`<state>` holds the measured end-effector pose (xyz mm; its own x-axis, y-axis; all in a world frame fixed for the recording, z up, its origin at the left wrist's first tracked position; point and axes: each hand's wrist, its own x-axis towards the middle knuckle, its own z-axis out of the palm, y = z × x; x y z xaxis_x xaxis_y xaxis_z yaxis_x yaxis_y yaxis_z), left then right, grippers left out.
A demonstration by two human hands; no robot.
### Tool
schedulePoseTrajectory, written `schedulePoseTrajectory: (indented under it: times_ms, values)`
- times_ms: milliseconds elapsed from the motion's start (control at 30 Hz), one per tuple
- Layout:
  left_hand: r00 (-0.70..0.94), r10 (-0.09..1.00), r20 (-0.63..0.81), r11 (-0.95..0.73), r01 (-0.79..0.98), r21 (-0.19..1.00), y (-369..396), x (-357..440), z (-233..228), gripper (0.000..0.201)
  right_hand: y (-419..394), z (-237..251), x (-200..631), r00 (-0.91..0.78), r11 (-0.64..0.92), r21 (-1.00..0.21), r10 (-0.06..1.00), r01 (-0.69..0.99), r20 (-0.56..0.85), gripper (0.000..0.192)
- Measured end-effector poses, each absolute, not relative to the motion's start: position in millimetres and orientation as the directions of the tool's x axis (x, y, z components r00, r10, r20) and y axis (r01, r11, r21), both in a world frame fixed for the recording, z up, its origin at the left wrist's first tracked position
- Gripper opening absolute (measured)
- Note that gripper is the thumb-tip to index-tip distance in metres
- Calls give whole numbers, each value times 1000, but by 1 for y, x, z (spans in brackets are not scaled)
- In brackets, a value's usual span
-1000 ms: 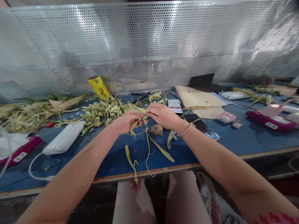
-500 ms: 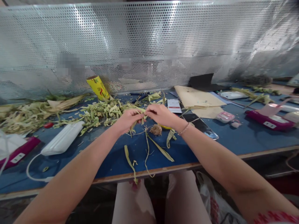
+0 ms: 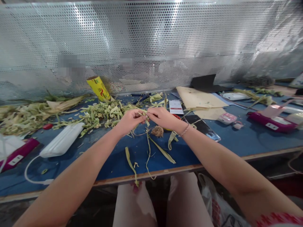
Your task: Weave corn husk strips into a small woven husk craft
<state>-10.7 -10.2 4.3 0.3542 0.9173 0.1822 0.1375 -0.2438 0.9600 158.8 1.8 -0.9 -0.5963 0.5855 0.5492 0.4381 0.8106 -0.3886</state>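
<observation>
Above the blue table, my left hand (image 3: 129, 121) and my right hand (image 3: 161, 118) meet with fingertips pinched together. Between them is a pale green leaf strip (image 3: 147, 122), probably dried husk, mostly covered by the fingers. A small ball of brown twine (image 3: 157, 131) lies just below my right hand. Closer to me are a long loose leaf strip (image 3: 164, 152) and another strip (image 3: 129, 159) that hangs over the table's edge. Behind my left hand spreads a heap of curled and knotted green strips (image 3: 100, 113).
A yellow tube (image 3: 98, 88) stands tilted near the perforated metal screen (image 3: 142, 28). On the left lie a white power bank (image 3: 62, 141) with a cable and a purple box (image 3: 23, 153). To the right are a dark phone (image 3: 205, 127), brown paper (image 3: 201, 99) and a pink case (image 3: 227, 118).
My hands stay together at nearly the same place, with only small finger movements on the strip. The view has shifted very slightly.
</observation>
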Motion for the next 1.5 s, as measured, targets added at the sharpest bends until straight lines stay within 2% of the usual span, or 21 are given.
schedulePoseTrajectory:
  times_ms: [133, 233, 433, 667, 767, 867, 1033, 1133, 1300, 1400, 1500]
  values:
    - [376, 926, 19, 16, -91, 996, -12, -12, 10, 13, 4, -2, 159, -549, 799, -444, 601, 405, 581, 28]
    - [426, 900, -87, 150, -116, 982, -13, -14, 13, 16, 6, -4, 159, -543, 800, -452, 600, 395, 588, 29]
    - [429, 897, -106, 180, -137, 974, -12, -12, 11, 3, 7, -5, 159, -566, 819, -420, 574, 392, 592, 29]
    - [478, 831, -285, 371, -94, 924, -11, -13, 11, 16, 5, -2, 161, -624, 863, -357, 504, 357, 597, 27]
    - [483, 830, -277, 386, -140, 912, -12, -13, 11, 8, 4, -1, 161, -655, 889, -303, 459, 345, 600, 26]
    - [473, 840, -267, 387, -177, 905, -12, -12, 11, 9, 3, 1, 162, -677, 896, -252, 441, 365, 589, 26]
    - [413, 878, -241, 332, -163, 929, -12, -11, 12, 3, 2, 2, 163, -702, 896, -190, 435, 402, 564, 24]
    - [394, 902, -176, 248, -139, 959, -13, -9, 13, 12, 1, 3, 164, -695, 888, -194, 449, 417, 561, 23]
    - [272, 959, 84, -74, -49, 996, -18, -5, 13, 33, 0, 2, 164, -642, 851, -242, 513, 465, 570, 22]
    - [216, 937, 274, -282, 10, 959, -19, -4, 10, 36, 2, 0, 162, -595, 837, -303, 539, 455, 596, 21]
    - [167, 915, 367, -380, 50, 924, -18, -4, 5, 37, 3, -3, 158, -547, 822, -370, 565, 432, 617, 23]
